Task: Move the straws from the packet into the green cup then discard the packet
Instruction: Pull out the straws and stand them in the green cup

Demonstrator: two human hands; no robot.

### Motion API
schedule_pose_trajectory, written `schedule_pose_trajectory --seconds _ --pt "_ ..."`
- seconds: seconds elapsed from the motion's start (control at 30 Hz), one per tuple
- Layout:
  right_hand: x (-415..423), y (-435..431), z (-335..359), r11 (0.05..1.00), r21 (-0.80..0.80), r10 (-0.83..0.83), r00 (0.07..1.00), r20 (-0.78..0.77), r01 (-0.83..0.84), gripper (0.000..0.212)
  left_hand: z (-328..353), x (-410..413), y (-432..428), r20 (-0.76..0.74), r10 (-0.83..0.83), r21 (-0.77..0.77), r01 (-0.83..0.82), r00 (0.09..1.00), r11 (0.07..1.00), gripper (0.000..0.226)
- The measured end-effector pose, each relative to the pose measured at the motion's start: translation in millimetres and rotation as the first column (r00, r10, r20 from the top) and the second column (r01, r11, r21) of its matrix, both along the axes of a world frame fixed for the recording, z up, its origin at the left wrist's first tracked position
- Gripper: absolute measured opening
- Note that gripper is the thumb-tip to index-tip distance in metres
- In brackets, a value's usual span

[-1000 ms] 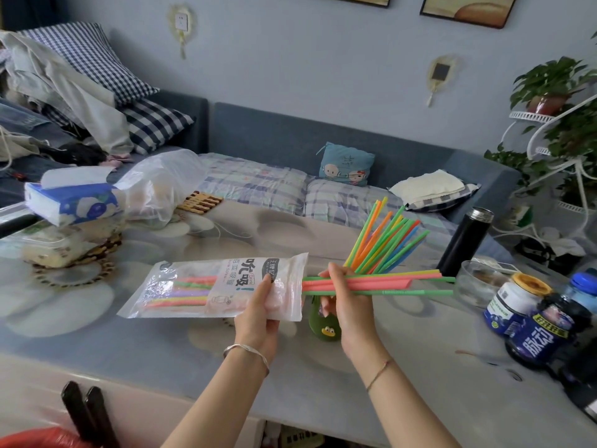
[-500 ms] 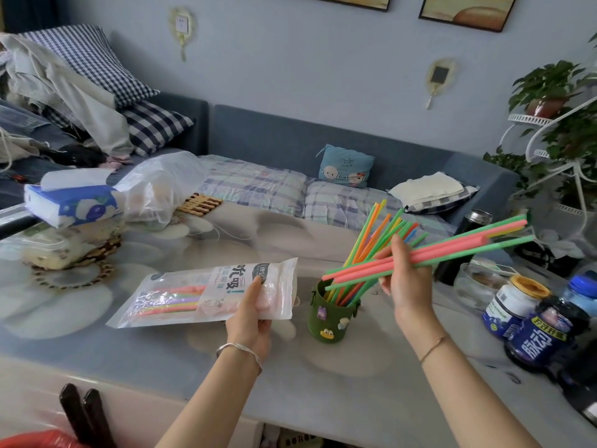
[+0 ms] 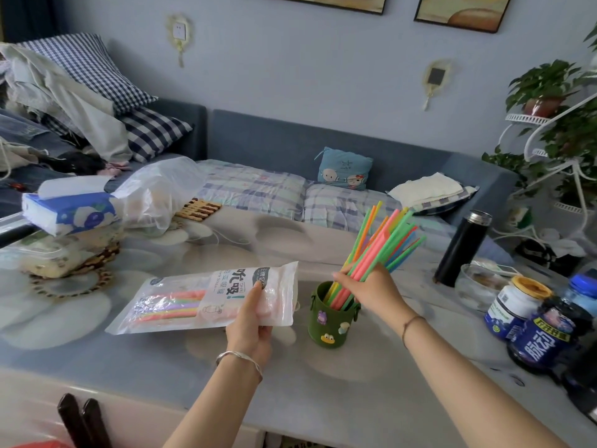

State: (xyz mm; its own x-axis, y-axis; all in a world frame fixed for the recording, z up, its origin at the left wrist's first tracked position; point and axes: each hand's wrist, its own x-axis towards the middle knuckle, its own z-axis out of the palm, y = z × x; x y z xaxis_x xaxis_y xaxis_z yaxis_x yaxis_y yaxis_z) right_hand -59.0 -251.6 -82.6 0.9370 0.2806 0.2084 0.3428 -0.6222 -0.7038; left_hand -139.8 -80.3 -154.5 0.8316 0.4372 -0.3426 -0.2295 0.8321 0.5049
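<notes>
Green cup (image 3: 330,321) upright | right hand (image 3: 368,287) grips straws (image 3: 376,250) entering cup | left hand (image 3: 255,313) pinches packet (image 3: 206,297) beside cup, straws remaining | risk: leaning bundle tips cup.

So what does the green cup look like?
The green cup is small, dark green and looks soft, like felt. Little cartoon charms, one purple and two yellowish, sit on its front, and a loop sticks out on each side. It stands upright on the table. Colourful straws stand in it, leaning up and to the right, and the right hand grips them just above its rim. The packet, held by the left hand, is beside it, not touching.
</notes>
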Motion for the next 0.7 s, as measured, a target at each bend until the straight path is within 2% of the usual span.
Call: schedule_pose_trajectory --seconds 0.1,0.17,0.27,0.43,0.53,0.7 --pt "1 6 2 0.997 -0.008 -0.074 0.997 0.016 0.074 0.04 1 0 2 0.005 -0.002 0.003 0.002 1.0 1.0 0.048" --pt "1 7 9 0.988 0.076 -0.138 0.987 0.078 0.132 0.049 1 0 3 0.003 0.005 0.0 -0.005 1.0 1.0 0.048" --pt "5 10 18 0.979 0.139 -0.171 0.975 0.141 0.152 0.05 2 2 4 0.005 0.016 -0.005 -0.016 1.0 1.0 0.048" --pt "13 13 7 0.988 -0.057 -0.139 0.987 0.083 0.144 0.053 1 2 2 -0.004 0.007 -0.018 -0.007 1.0 1.0 0.049" --pt "7 13 7 0.99 -0.002 -0.14 0.989 0.05 0.141 0.049 0 3 1 -0.004 0.009 -0.015 -0.009 1.0 1.0 0.05" --pt "5 11 12 0.987 0.046 -0.157 0.974 0.165 0.151 0.045 -1 3 0 -0.01 0.004 -0.001 -0.004 1.0 1.0 0.05"
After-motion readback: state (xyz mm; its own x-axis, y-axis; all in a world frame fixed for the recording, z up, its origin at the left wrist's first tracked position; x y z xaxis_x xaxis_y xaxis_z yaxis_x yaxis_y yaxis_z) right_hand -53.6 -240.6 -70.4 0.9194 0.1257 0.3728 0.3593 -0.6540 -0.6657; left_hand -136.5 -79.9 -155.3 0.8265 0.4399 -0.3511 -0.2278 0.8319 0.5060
